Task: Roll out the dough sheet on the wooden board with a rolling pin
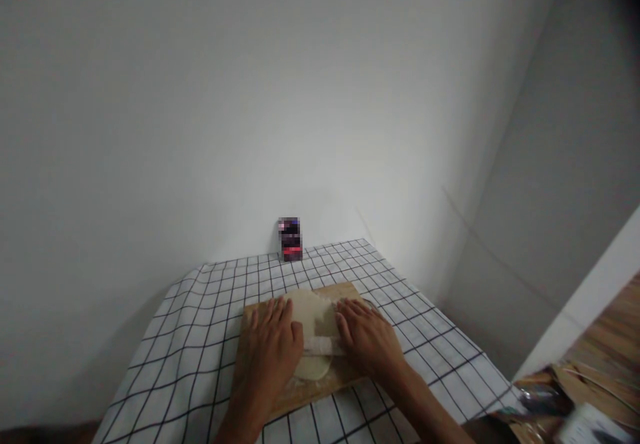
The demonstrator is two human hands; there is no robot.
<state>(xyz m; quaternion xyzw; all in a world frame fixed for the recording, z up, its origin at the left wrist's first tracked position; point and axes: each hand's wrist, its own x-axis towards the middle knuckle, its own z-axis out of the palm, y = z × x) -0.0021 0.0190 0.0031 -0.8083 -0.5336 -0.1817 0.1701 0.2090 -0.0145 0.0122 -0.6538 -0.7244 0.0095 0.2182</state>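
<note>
A pale flat sheet of dough [309, 312] lies on a wooden board [295, 401]. Across the dough runs a light-coloured rolling pin [323, 346], visible only between my two hands. My left hand [277, 341] rests flat over its left end, fingers stretched forward. Over the other end lies my right hand [370, 334], palm down, its fingers also extended. Both palms press on the pin without visibly wrapping around it. The ends of the pin are hidden beneath the hands. Dough shows both beyond the pin and on the near side of it.
A white tablecloth with dark grid lines [185, 337] covers the table. At its back edge a blurred-out dark phone-like object [291, 239] leans on the white wall [300, 97]. Low on the right are a cardboard box [595, 384] with items and a wooden floor [613, 327].
</note>
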